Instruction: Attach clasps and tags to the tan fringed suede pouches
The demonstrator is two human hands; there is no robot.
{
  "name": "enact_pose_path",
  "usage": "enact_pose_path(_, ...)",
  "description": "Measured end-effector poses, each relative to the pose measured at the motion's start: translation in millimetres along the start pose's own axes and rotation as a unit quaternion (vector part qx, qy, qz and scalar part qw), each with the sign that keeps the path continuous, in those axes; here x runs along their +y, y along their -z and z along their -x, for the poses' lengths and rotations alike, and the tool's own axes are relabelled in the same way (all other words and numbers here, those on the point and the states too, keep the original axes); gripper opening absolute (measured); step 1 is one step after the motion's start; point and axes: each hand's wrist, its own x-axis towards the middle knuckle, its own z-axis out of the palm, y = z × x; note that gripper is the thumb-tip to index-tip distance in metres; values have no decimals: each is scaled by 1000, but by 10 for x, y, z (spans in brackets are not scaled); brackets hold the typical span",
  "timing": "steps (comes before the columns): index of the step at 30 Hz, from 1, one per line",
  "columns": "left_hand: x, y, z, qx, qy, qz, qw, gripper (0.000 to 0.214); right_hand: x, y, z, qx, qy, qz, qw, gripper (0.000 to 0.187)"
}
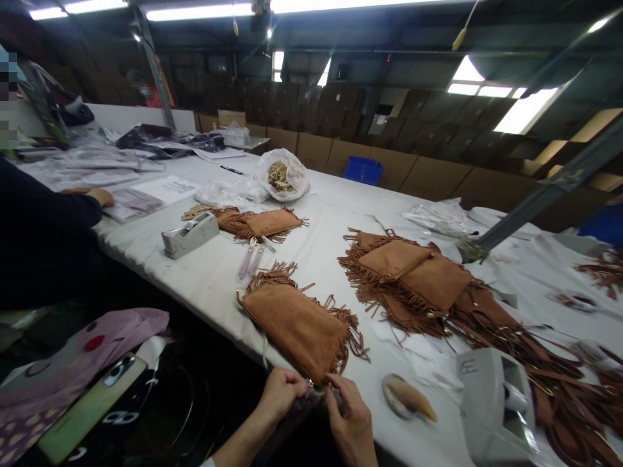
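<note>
A brown suede fringed pouch [296, 324] lies at the table's front edge, its near corner between my two hands. My left hand [278, 397] pinches a small metal clasp [309, 384] at that corner. My right hand [351, 418] is closed just to the right, thumb and forefinger together beside the corner; what they grip is partly hidden. Below my fingers hangs a greyish, plastic-wrapped piece, blurred. Beyond the pouch are two wrapped strap tabs [251, 261] with metal hooks. A round dish with a tan, pointed piece [411, 397] lies right of my right hand.
Stacked fringed pouches [413, 272] and brown straps [559, 383] cover the right side. One tape dispenser [494, 402] stands near right, another [191, 235] at left. Farther back is a plastic bag [285, 174]. A metal post [545, 188] rises at right; a co-worker's arm [53, 194] rests at left.
</note>
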Motion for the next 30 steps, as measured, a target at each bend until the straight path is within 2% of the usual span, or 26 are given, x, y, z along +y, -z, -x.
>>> enact_pose_path(2,-37,3,-11,12,-11,-2,1000,35,-60,5,55,15,-93,-10,996,25)
enact_pose_path(4,-61,7,-4,15,-20,6,1000,39,-107,-29,103,-27,-194,-47,979,32)
enact_pose_path(7,-59,16,33,-3,-25,18,1000,46,-145,-145,126,-134,-315,-144,929,45)
enact_pose_path(10,-33,32,56,-23,-31,16,999,48,-169,-289,95,-159,-386,-200,886,53)
enact_pose_path(15,-39,75,5,-32,-47,-8,998,49,-236,-456,42,-88,-415,-239,873,51)
enact_pose_path(21,-91,225,-3,-29,-66,-32,997,52,-264,-505,31,-37,-439,-278,854,46)
enact_pose_path(25,-131,227,32,-61,-37,-17,997,48,-245,-519,32,-23,-444,-292,847,45)
enact_pose_path(30,-152,112,13,-20,17,13,1000,43,-239,-508,41,-19,-453,-308,836,44)
